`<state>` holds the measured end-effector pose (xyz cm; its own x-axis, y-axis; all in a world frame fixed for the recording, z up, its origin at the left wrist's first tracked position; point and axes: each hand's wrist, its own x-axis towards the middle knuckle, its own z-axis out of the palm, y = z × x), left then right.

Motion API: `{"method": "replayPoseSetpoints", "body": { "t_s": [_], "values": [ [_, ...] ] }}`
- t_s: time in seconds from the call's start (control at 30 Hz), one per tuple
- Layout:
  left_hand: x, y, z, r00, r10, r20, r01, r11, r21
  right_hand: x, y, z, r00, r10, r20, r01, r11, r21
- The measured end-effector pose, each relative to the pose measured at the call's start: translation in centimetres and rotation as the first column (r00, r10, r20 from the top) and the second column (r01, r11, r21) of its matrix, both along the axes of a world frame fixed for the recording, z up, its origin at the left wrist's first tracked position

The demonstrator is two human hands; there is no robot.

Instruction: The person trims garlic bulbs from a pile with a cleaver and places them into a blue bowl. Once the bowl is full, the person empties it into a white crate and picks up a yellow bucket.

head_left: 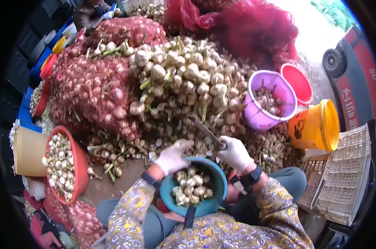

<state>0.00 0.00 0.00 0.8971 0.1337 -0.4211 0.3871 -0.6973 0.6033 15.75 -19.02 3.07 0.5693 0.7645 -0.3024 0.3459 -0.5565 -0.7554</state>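
Observation:
My right hand (pixel 234 152), in a white glove, is closed round the handle of a knife (pixel 205 132) whose blade points up and left toward a large heap of garlic (pixel 184 79). My left hand (pixel 173 157), gloved too, is over the left rim of a teal bucket (pixel 219 176); whether its fingers hold anything is hard to make out. Trimmed garlic bulbs (pixel 192 185) lie inside the bucket, which stands between my legs. Loose bulbs and scraps lie on the ground just beyond both hands.
Red mesh sacks of garlic (pixel 92 89) lie left of the heap. An orange tub (pixel 82 166) stands at left. At right are a purple bucket (pixel 251 106), a yellow bucket (pixel 308 128), white crates (pixel 341 178) and a red vehicle (pixel 358 83). Other people show at the left edges.

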Motion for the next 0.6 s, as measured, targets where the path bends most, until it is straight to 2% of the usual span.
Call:
{"method": "replayPoseSetpoints", "body": {
  "t_s": [0.03,0.07,0.1,0.13,0.17,0.2,0.23,0.3,0.33,0.37,0.4,0.43,0.5,0.53,0.57,0.6],
  "values": [
    [1.8,1.4,-2.1,0.992,0.115,0.051,-0.12,0.988,0.099,-0.3,0.6,0.0,1.0,-0.025,0.009,0.024,0.997,0.076],
    [4.0,2.3,-4.3,0.988,0.125,0.091,-0.147,0.94,0.307,-0.7,1.0,0.2,0.997,-0.014,0.078,0.004,0.992,0.126],
    [9.1,1.5,-9.4,0.996,0.019,0.091,-0.047,0.945,0.323,1.2,-0.6,1.0,0.997,-0.051,0.05,0.048,0.998,0.047],
    [11.8,2.6,-12.0,0.995,0.08,0.067,-0.098,0.931,0.352,1.4,-0.1,0.9,0.994,-0.044,0.099,0.039,0.998,0.043],
    [13.5,3.0,-13.3,0.99,0.14,0.034,-0.143,0.915,0.377,1.5,0.3,0.8,0.99,-0.039,0.137,0.035,0.999,0.032],
    [13.3,3.3,-12.7,0.991,0.078,0.113,-0.119,0.901,0.416,1.7,0.6,0.5,0.989,-0.066,0.134,0.063,0.998,0.031],
    [12.5,3.0,-11.6,0.988,0.125,0.089,-0.15,0.916,0.373,1.9,0.5,0.2,0.984,-0.087,0.153,0.079,0.995,0.056],
    [9.8,1.7,-7.4,0.978,0.195,0.076,-0.207,0.956,0.21,2.2,0.2,0.4,0.987,-0.16,0.035,0.158,0.986,0.061],
    [8.5,1.5,-6.3,0.973,0.232,0.017,-0.232,0.97,0.071,2.4,0.6,0.2,0.986,-0.164,0.032,0.161,0.985,0.068],
    [6.1,1.4,-8.8,0.918,0.33,0.22,-0.288,0.936,-0.204,2.1,0.9,-0.3,0.972,-0.214,-0.094,0.225,0.967,0.12],
    [4.8,0.5,-7.7,0.88,0.419,0.221,-0.336,0.881,-0.332,1.6,1.0,-1.1,0.941,-0.254,-0.222,0.291,0.944,0.154],
    [3.6,-0.5,-5.5,0.833,0.508,0.218,-0.374,0.808,-0.455,1.4,1.3,-2.8,0.921,-0.208,-0.33,0.282,0.939,0.195],
    [2.1,-2.1,-2.7,0.842,0.515,0.161,-0.257,0.645,-0.719,0.2,2.2,-2.3,0.861,-0.138,-0.49,0.317,0.899,0.303],
    [2.1,-3.1,1.1,0.888,0.438,0.139,-0.229,0.684,-0.692,0.0,2.2,-1.1,0.812,-0.126,-0.57,0.328,0.906,0.267],
    [1.5,-3.4,1.2,0.898,0.364,0.246,-0.262,0.893,-0.365,0.0,2.1,0.0,0.756,-0.111,-0.645,0.333,0.913,0.234],
    [1.6,-3.6,3.6,0.938,0.306,0.162,-0.271,0.94,-0.209,0.4,1.9,-0.1,0.758,-0.108,-0.643,0.28,0.944,0.172]
  ]
}}
